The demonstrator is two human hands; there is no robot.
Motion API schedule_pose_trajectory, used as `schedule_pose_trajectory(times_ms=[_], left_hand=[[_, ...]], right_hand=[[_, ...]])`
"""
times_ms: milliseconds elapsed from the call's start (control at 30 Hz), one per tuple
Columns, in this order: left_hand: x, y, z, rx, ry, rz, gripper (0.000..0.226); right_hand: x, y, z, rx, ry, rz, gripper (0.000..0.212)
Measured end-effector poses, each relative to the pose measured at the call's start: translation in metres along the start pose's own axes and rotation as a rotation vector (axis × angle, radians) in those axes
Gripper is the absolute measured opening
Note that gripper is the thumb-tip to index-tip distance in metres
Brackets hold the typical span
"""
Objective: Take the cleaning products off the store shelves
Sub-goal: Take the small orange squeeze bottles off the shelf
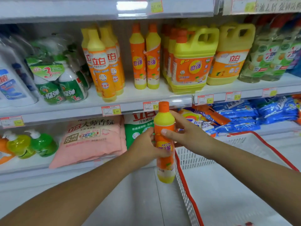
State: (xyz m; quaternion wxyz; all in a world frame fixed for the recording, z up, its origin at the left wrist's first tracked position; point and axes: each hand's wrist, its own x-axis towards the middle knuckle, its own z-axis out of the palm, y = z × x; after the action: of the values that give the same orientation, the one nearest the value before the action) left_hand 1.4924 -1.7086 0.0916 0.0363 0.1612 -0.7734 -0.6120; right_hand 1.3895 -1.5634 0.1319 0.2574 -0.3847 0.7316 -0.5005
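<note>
Both forearms enter from the near edge. The left hand grips the detergent bottle at mid-body, and the right hand holds it below the neck. The bottle is upright, off the shelf, at the left rim of the basket. Judged step: transfer. The next move calls for shifting the bottle right and lowering it into the basket, whose visible interior shows no products.

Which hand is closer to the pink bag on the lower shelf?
Left. The left hand is just right of the pink bag; the right hand is farther right, beyond the bottle.
</note>
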Motion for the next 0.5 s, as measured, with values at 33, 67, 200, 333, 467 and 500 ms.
schedule_pose_trajectory(times_ms=[33,67,200,333,467,500], left_hand=[[0.003,-0.016,0.003,0.029,0.033,-0.034,0.071],[0.006,-0.035,0.007,0.066,0.064,-0.064,0.072],[0.015,-0.113,0.019,0.212,0.14,-0.183,0.065],[0.029,-0.171,0.026,0.236,0.224,-0.274,0.057],[0.049,-0.208,0.036,0.249,0.269,-0.305,0.054],[0.052,-0.216,0.039,0.253,0.272,-0.308,0.053]], right_hand=[[0.002,0.011,0.003,-0.052,-0.043,0.034,0.056],[0.004,0.027,0.007,-0.125,-0.065,0.07,0.057],[-0.007,0.119,0.033,-0.391,-0.03,0.256,0.058],[-0.032,0.186,0.061,-0.467,-0.011,0.287,0.066],[-0.037,0.203,0.074,-0.446,0.123,0.297,0.061],[-0.036,0.204,0.073,-0.442,0.14,0.299,0.061]])
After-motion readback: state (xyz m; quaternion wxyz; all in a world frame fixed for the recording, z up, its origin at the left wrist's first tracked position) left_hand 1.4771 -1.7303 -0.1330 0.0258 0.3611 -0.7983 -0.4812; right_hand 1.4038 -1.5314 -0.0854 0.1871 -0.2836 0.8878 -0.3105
